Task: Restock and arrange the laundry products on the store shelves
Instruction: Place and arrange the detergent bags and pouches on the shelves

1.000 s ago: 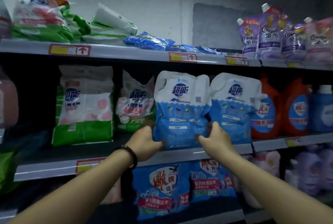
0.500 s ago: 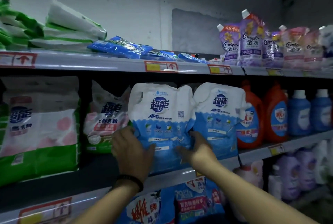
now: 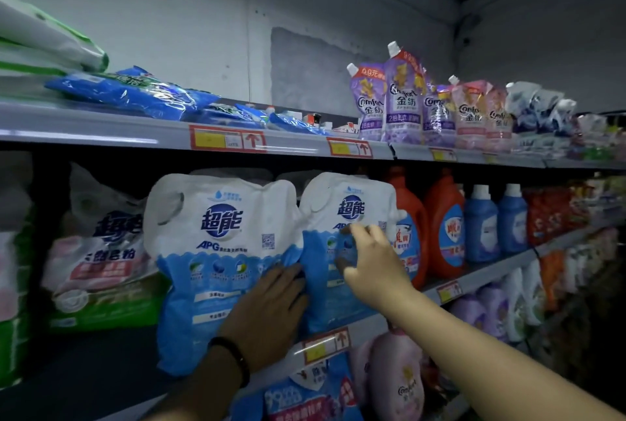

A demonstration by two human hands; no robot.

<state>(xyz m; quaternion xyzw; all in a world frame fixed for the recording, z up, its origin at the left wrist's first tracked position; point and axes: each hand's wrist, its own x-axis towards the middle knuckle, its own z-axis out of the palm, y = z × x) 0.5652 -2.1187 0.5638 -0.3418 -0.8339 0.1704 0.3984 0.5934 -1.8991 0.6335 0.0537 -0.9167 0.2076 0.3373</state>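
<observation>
Dimly lit; grey shelf [image 3: 101, 131] stocked; pale wall [image 3: 203, 14] behind, perhaps concrete

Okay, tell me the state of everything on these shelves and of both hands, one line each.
Left pouch: upright, bottom overhanging the shelf edge.
Right pouch: upright, beside the left pouch.
Left hand: flat against the left pouch.
Right hand: fingers spread on the right pouch.
Orange jugs: upright.
Blue bottles: upright, capped.
Purple pouches: upright, caps on.
Blue packets: lying flat.

Leftmost green bag [image 3: 13, 336] half out-of-frame.
</observation>
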